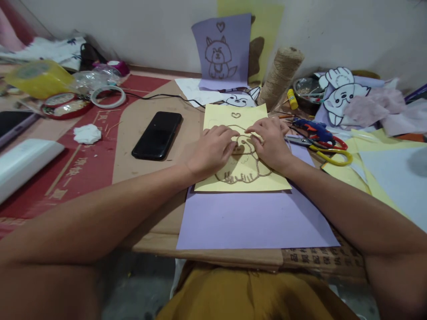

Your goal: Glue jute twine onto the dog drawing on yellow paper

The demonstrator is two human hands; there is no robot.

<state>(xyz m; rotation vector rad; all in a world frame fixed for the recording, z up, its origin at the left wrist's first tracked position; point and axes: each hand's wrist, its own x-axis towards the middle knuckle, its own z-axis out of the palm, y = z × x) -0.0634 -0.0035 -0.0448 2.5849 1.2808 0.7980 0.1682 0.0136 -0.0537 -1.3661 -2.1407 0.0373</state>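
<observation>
A yellow sheet [216, 116] with a twine-outlined animal figure [243, 171] lies on a larger purple sheet [253, 220]. My left hand [210, 151] rests on the yellow sheet with its fingers curled and pressing at the figure's head. My right hand [271, 141] lies opposite it, fingertips pinched down on the same spot of twine. Both hands meet near the middle of the drawing. A small twine heart [235, 115] sits above them.
A black phone [157, 134] lies left of the sheets. Behind stand a purple drawing [223, 51] against the wall and a twine spool [280, 76]. Scissors [328, 153], a glue gun [312, 128] and paper cutouts [343, 95] crowd the right. Tape rolls [108, 96] lie far left.
</observation>
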